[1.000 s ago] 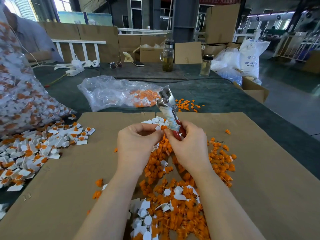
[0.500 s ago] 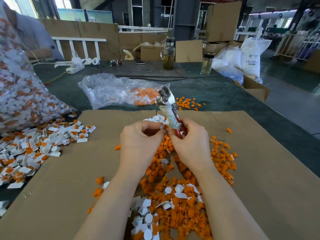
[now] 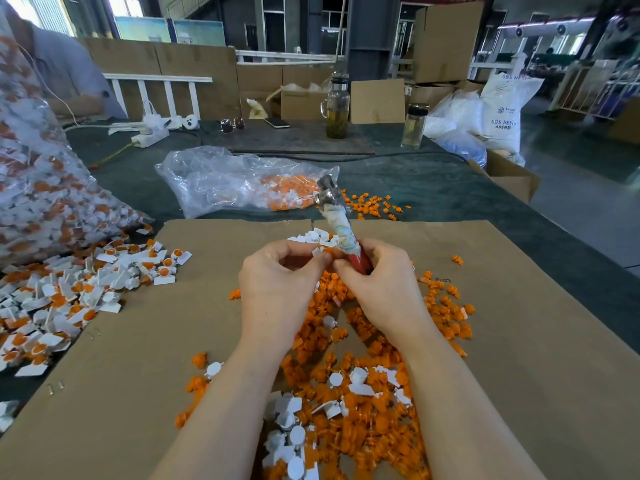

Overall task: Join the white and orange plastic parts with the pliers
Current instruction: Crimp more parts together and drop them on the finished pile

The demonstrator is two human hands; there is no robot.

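Cardboard sheet (image 3: 519, 341) under orange parts (image 3: 377, 420)

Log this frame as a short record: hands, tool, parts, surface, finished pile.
left hand: pinches a white part
right hand: grips the pliers, head up, away from the person
loose parts: orange and white, heaped under the hands
surface: cardboard sheet
finished pile: joined pieces, left of the sheet
bag: clear, holds orange parts, behind the sheet

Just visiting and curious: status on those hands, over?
Right hand grips pliers, head up. Left hand pinches white part. Nothing in the way.
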